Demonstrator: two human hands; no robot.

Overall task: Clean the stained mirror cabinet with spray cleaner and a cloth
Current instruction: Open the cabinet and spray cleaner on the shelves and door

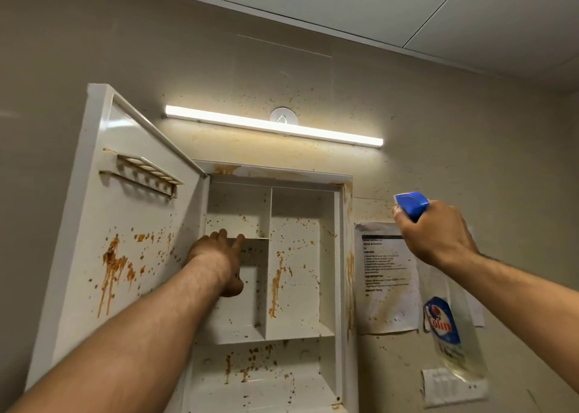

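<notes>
Centrally, head view: the mirror cabinet point(297, 287) sits at middle frame with its door point(131, 256) swung open toward the left. Orange-brown splashes and drips mark the inside of the door, the compartment walls, the frame and the wall around it. The left hand point(219, 259) reaches into the left compartment, its fingers point(223, 234) extended and resting on the edge of the small inner shelf point(252, 240); they hold nothing visible. At right of frame the right hand point(435, 234) is raised beside the cabinet, its fingers wrapped round the neck of the spray cleaner bottle point(443, 321), whose blue trigger head points toward the cabinet and whose clear body hangs below the wrist. A lit light bar point(272, 125) runs above the cabinet, and a printed notice point(385, 274) is stuck to the wall behind the bottle. No cloth is in view.

Judged step: application of cleaner, with the stains apparently untouched. The next move calls for swinging the nozzle left toward the stained interior, and for withdrawing the left hand from the line of spray.
</notes>
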